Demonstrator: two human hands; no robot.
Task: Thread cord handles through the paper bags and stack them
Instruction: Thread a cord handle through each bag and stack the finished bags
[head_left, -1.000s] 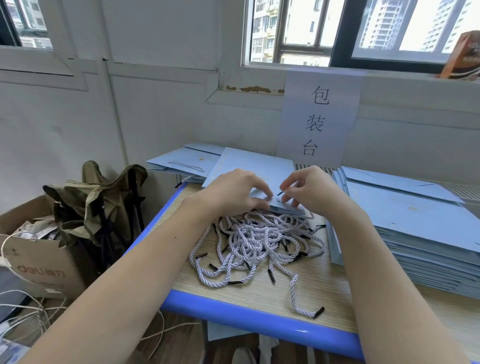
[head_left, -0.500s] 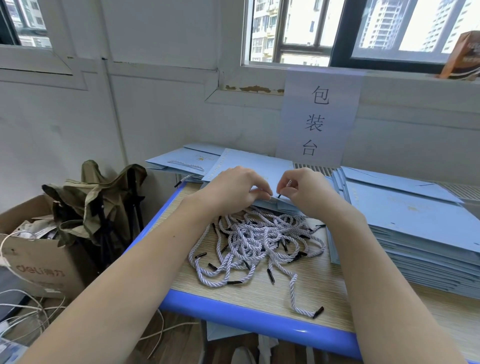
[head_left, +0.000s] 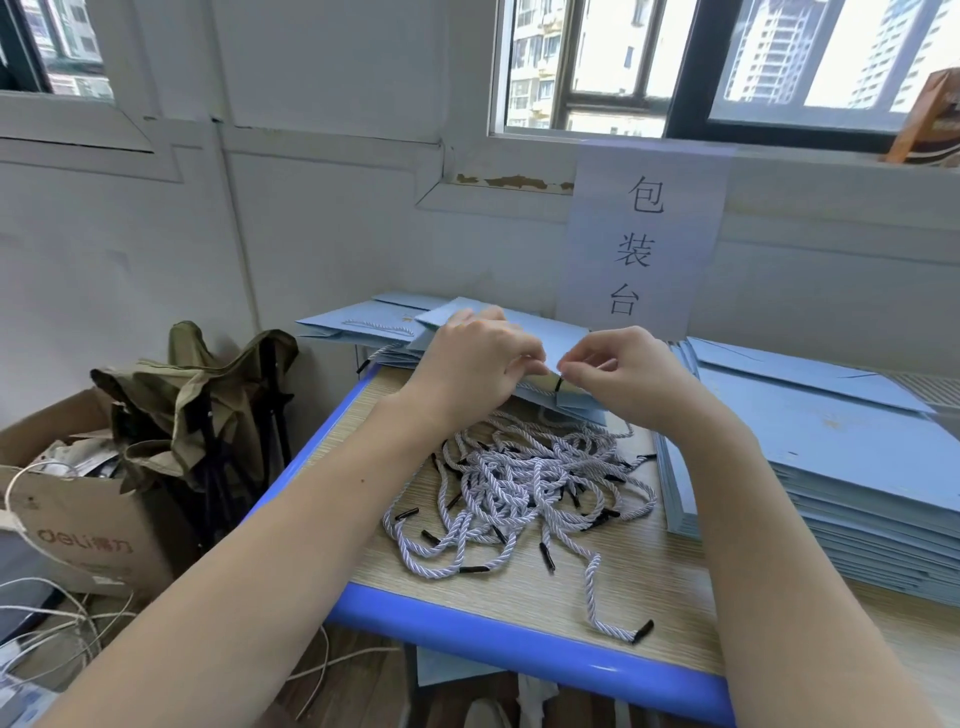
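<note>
A flat light-blue paper bag (head_left: 563, 338) lies tilted at the table's far middle, its near edge raised. My left hand (head_left: 475, 358) grips that near edge with curled fingers. My right hand (head_left: 618, 371) pinches a white twisted cord by its black tip (head_left: 559, 385) right at the bag's edge. A tangled heap of white cords with black tips (head_left: 524, 483) lies on the table below both hands. At the far left sits a stack of bags with cord handles (head_left: 363, 327). On the right stands a tall stack of flat blue bags (head_left: 831, 452).
The wooden table has a blue rim (head_left: 519, 644). A paper sign (head_left: 641, 239) hangs on the wall behind. Left of the table, on the floor, are a folded olive stool (head_left: 208, 410), a cardboard box (head_left: 78, 519) and loose cables (head_left: 47, 618).
Both hands have risen slightly and lifted the bag's near edge. My right hand's fingers have drawn the cord's black tip up at that edge.
</note>
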